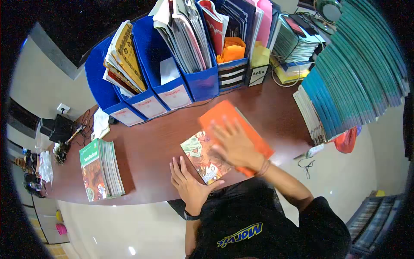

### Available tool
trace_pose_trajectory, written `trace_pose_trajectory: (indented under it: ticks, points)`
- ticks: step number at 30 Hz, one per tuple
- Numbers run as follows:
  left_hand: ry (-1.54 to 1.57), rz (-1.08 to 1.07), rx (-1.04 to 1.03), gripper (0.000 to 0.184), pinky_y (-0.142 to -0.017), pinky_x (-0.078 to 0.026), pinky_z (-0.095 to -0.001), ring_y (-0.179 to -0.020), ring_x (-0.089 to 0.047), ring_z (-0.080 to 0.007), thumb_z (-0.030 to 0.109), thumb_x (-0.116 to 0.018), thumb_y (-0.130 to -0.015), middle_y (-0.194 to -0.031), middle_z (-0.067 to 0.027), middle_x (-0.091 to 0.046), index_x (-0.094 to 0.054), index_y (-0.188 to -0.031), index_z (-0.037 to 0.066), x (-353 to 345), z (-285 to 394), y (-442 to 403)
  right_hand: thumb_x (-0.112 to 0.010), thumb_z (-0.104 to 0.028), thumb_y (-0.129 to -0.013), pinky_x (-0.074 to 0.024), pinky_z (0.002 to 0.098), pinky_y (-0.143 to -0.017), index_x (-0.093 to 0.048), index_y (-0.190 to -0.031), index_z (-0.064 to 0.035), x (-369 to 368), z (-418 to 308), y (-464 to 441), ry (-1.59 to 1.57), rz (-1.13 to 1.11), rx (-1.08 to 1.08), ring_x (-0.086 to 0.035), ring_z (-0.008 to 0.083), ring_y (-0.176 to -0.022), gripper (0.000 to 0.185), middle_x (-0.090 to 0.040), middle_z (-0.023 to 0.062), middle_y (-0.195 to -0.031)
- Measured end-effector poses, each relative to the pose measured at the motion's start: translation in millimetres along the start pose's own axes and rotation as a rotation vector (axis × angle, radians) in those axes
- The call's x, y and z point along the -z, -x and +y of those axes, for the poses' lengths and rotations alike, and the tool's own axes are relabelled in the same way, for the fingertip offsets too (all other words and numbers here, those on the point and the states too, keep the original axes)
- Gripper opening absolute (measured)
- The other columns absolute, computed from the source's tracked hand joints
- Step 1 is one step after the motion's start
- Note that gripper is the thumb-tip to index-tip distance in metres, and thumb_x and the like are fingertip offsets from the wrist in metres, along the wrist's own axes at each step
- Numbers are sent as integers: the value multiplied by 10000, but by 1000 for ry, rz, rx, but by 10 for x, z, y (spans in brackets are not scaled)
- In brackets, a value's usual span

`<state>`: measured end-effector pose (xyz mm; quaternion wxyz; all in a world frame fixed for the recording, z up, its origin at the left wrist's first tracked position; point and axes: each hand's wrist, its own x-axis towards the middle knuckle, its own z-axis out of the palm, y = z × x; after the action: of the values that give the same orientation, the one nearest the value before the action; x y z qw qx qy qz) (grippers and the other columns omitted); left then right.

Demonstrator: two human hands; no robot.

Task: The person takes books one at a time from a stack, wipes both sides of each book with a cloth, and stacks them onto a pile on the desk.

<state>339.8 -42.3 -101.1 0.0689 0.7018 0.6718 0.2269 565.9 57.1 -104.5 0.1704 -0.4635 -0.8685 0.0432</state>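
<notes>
A book with an illustrated brown cover [202, 152] lies slanted on the desk in front of me. Partly under my right hand is a bright orange sheet or cover [254, 140], along the book's right side; whether it is attached to the book I cannot tell. My right hand [237, 144], slightly blurred, lies flat with spread fingers over the place where the two meet. My left hand [192, 187] rests at the book's lower left edge, fingers apart and thumb near its bottom corner. Neither hand grips anything.
A stack of green-topped books [95, 170] stands at the left. Blue file holders [174, 93] with papers line the back. A tall pile of teal books [345, 82] rises at the right. Cables and a black box [62, 128] sit at the far left.
</notes>
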Motion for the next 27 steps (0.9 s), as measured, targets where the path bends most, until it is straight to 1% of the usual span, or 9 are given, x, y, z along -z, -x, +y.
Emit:
trace_pose_trajectory:
  ticks: [2,7,9,10,13,17,20,23,27]
  points:
    - [-15,-41,16,1612,-1248,-277,-616,-1561,-294,-506,901,-846,-510,-1740,-324,-230,-245,-1695,-13,44,33,-11,-354,-577,-1121,-166,646,-1325,-434,-1661,-55,147,311,128,86,-2,-192,-249,508,-1626,755,-377,144,-1760]
    - [127,3,34,1690,-1275,-236,-604,-1591,-247,-502,884,-868,-472,-1758,-326,-194,-178,-1712,-33,39,-2,33,-365,-607,-1104,-167,675,-1313,-428,-1659,-37,-130,47,-40,243,102,-325,-246,549,-1612,799,-364,182,-1758]
    - [152,17,-3,1729,-1280,-237,-603,-1597,-237,-506,865,-890,-449,-1759,-331,-186,-130,-1717,-33,94,-74,57,-373,-636,-1092,-142,695,-1310,-423,-1662,-31,-312,-326,-209,97,93,-259,-225,572,-1610,833,-364,204,-1752]
    - [180,24,-47,1771,-1284,-237,-602,-1604,-227,-509,845,-913,-427,-1760,-335,-178,-83,-1722,-32,134,-133,84,-402,-626,-1095,-114,685,-1318,-389,-1682,-39,-359,-563,-292,62,23,-233,-164,560,-1635,831,-277,189,-1796]
    - [230,30,-135,1862,-1294,-239,-599,-1617,-207,-517,806,-959,-382,-1761,-344,-161,11,-1732,-32,201,-243,184,-418,-609,-1098,-134,667,-1320,-390,-1682,-41,-442,-972,-363,-71,16,-72,-181,547,-1635,816,-305,169,-1789]
    - [611,152,-15,1892,-1308,-198,-606,-1631,-165,-516,806,-965,-371,-1779,-330,-109,68,-1739,4,64,-339,239,-408,-583,-1111,-157,644,-1324,-383,-1685,-43,-546,-1051,-402,-159,2,54,-197,516,-1642,788,-326,143,-1786]
    - [632,160,-22,1883,-1310,-183,-608,-1626,-171,-519,815,-960,-377,-1785,-316,-98,59,-1739,8,38,-334,216,-400,-571,-1118,-166,627,-1330,-374,-1688,-42,-399,-569,-306,-98,-4,4,-207,486,-1648,778,-335,124,-1785]
    - [652,147,-36,1874,-1312,-168,-611,-1622,-176,-523,824,-956,-383,-1792,-303,-88,50,-1740,11,37,-316,209,-335,-627,-1120,-149,625,-1336,-394,-1682,-46,-71,89,-115,41,-6,-239,-199,485,-1650,811,-355,124,-1774]
    - [499,51,-61,1811,-1302,-106,-642,-1624,-118,-524,828,-946,-383,-1788,-316,-98,-100,-1725,-43,161,-228,169,-345,-617,-1120,-137,675,-1319,-405,-1681,-59,53,301,-1,223,51,-388,-197,506,-1645,793,-342,157,-1775]
